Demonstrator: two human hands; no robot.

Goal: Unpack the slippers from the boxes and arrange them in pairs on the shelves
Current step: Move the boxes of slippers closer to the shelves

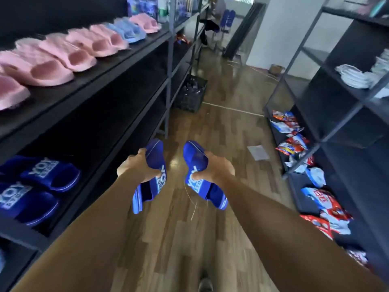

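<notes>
I hold two blue slippers with white lettering out over the aisle floor. My left hand (137, 166) grips the left blue slipper (152, 178) by its strap, toe pointing away. My right hand (212, 167) grips the right blue slipper (200, 175) the same way. A thin thread dangles between them. On the left shelf unit (117, 66), a pair of matching blue slippers (35, 186) lies on a lower shelf. Several pink slippers (63, 53) and a light blue pair (130, 31) line the shelf above.
A wood-floor aisle runs ahead between two dark shelf units. A black crate (190, 93) stands by the left unit. The right shelf unit (328, 106) holds snack bags (294, 142) low down and white items (357, 75) higher. A paper (257, 152) lies on the floor.
</notes>
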